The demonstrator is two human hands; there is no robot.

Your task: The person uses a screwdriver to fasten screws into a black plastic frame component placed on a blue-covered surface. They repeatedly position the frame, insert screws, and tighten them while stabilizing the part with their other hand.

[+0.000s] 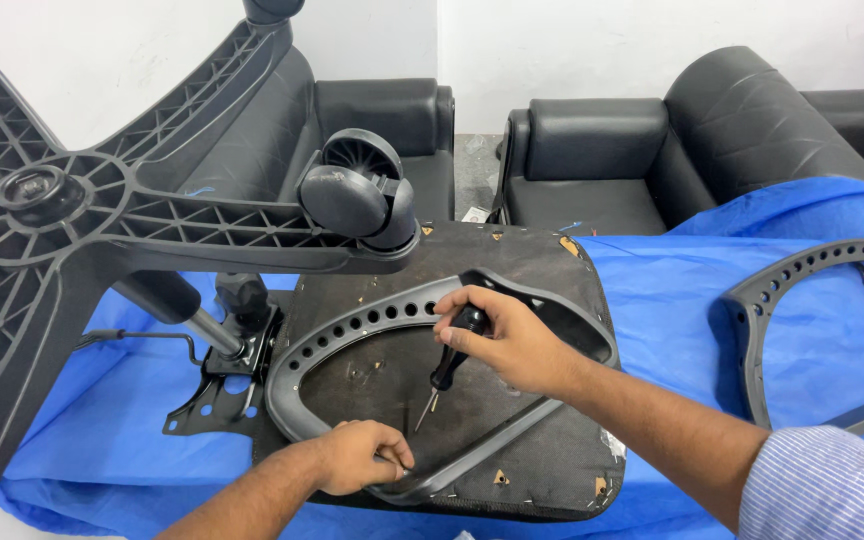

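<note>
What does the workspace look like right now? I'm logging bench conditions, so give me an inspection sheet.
Surface: blue sheet covers the work area.
Job's things: upturned chair seat with grey armrest frame lying on it; screwdriver, tip pointing down at the seat.
Clutter: second armrest frame at right; five-arm wheel base with caster at left.
Hands: right hand grips the screwdriver; left hand pinches at the frame's lower edge.
Cables: thin lever rod by the seat mechanism.
Surroundings: black armchairs, white wall.
</note>
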